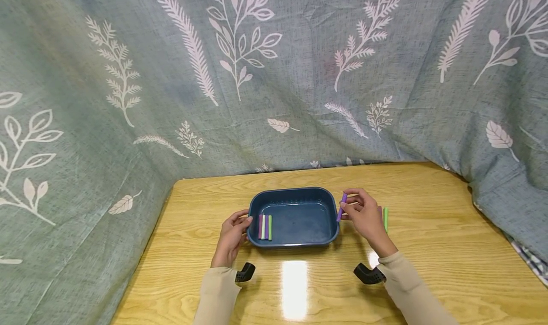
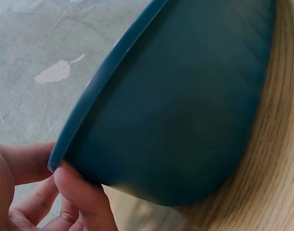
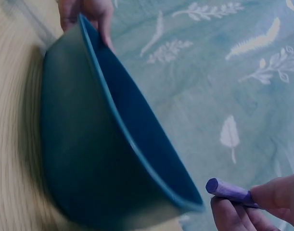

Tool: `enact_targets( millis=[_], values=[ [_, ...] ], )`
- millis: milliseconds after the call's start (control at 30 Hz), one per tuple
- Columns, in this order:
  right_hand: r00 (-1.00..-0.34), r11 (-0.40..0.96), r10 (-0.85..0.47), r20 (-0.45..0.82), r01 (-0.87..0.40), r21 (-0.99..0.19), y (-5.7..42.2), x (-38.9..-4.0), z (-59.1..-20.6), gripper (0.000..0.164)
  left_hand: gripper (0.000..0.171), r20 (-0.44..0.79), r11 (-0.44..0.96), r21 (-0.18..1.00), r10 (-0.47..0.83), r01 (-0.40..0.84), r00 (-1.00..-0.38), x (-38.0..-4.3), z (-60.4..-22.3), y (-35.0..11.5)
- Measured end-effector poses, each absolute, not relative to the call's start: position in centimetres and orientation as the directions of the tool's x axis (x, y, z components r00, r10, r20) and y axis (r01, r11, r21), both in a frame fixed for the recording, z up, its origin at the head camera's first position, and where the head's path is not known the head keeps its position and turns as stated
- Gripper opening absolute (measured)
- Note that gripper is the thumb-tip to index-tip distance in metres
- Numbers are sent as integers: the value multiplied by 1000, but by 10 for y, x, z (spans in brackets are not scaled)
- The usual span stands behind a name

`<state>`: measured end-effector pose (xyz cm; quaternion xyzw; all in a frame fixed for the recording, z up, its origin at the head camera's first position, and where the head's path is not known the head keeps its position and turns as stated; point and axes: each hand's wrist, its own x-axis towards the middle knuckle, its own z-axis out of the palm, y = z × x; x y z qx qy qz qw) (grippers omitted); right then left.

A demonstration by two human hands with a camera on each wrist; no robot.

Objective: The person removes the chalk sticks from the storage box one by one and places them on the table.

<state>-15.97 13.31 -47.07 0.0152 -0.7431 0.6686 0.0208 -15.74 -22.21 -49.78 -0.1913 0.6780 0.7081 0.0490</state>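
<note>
A dark blue plastic basin (image 1: 304, 225) stands on the wooden table. My left hand (image 1: 230, 239) grips its left rim, with thumb and fingers on either side of the edge in the left wrist view. Just outside the basin's right rim, my right hand (image 1: 366, 220) pinches a purple chalk stick (image 3: 233, 193) between thumb and fingertips, holding it steeply tilted. Inside the basin, at the left end, several chalk sticks lie side by side: magenta (image 1: 260, 227), white (image 1: 263, 227), purple (image 1: 267, 227) and green (image 1: 270, 227).
On the table (image 1: 197, 206), right of the basin, lie a green chalk stick (image 1: 386, 218) and a reddish one (image 1: 379, 211), partly hidden by my right hand. Black camera mounts (image 1: 245, 272) jut from both wrists. A grey-green leaf-patterned curtain (image 1: 299, 101) surrounds the table's back and sides.
</note>
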Motion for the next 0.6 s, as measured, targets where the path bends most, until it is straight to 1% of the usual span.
enact_targets(
  millis=[333,600],
  values=[
    [-998,149,39,51,-45,-988,169,-152,-477,36,39,-333,-84,943,-187,-323,-924,-157,-498,-223],
    [-996,215,64,55,-40,-976,194,-147,-481,40,34,-341,-84,940,-193,-331,-920,-160,-500,-222]
  ],
)
